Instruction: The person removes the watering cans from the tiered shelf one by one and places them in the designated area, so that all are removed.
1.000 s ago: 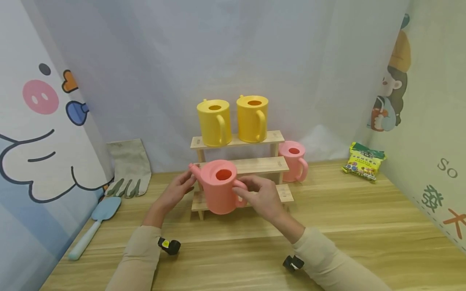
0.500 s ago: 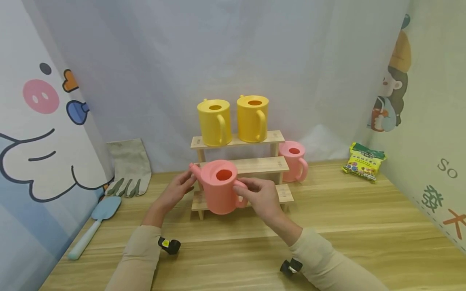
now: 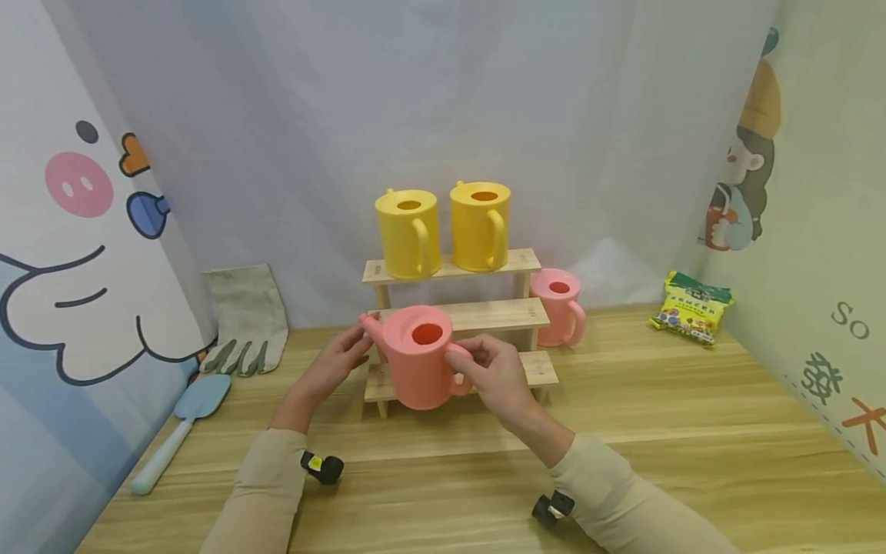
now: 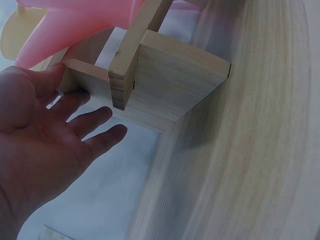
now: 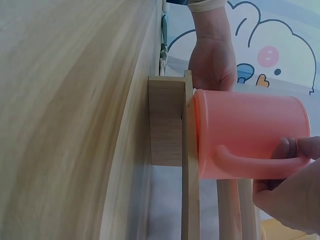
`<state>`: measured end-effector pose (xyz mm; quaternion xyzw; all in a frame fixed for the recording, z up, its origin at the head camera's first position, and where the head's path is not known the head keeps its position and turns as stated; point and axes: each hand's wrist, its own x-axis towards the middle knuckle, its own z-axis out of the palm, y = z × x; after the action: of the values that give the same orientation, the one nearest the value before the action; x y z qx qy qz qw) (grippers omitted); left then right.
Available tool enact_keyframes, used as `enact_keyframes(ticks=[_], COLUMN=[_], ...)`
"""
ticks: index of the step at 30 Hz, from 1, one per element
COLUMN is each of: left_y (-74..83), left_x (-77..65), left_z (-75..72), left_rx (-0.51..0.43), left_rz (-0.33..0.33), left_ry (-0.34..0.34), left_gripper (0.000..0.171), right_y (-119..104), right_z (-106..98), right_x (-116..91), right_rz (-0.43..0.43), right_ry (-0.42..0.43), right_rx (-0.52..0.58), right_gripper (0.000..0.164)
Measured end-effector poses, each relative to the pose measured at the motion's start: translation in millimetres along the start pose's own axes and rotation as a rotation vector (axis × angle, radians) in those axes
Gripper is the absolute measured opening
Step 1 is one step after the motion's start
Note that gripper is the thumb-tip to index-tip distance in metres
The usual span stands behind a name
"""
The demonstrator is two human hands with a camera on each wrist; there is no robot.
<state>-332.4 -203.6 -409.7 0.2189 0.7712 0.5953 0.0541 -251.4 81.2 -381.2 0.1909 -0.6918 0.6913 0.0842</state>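
In the head view, a pink watering can [image 3: 418, 369] is upright at the lowest step of a three-tier wooden stand [image 3: 487, 315], its spout pointing left. My right hand [image 3: 494, 377] pinches the top of its handle; the right wrist view shows the can's base [image 5: 201, 135] against the plank or just above it. My left hand [image 3: 335, 365] is beside the spout at the stand's left end. In the left wrist view its fingers [image 4: 102, 142] are loosely extended near the middle plank's end, with nothing gripped; whether they touch the wood is unclear.
Two yellow watering cans [image 3: 408, 235] stand on the top tier. Another pink watering can [image 3: 557, 308] is behind the stand's right side. A snack packet [image 3: 692, 308] lies at right. At left are a work glove [image 3: 245, 319] and a blue trowel [image 3: 183, 431].
The held watering can and my right hand have shifted only very slightly. My left hand stays in place.
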Motion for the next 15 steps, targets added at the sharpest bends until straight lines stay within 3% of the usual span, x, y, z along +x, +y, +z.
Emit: enact_keyframes(ticks=[15], left_y=[-1.2], left_x=[1.2], left_z=[-0.6], left_rx=[0.006], left_rz=[0.005], left_ry=[0.011], left_gripper=[0.057], right_y=[-10], right_z=[-11], right_x=[2], right_rz=[-0.117], right_ry=[-0.038], right_rx=[-0.074], right_gripper=[0.016])
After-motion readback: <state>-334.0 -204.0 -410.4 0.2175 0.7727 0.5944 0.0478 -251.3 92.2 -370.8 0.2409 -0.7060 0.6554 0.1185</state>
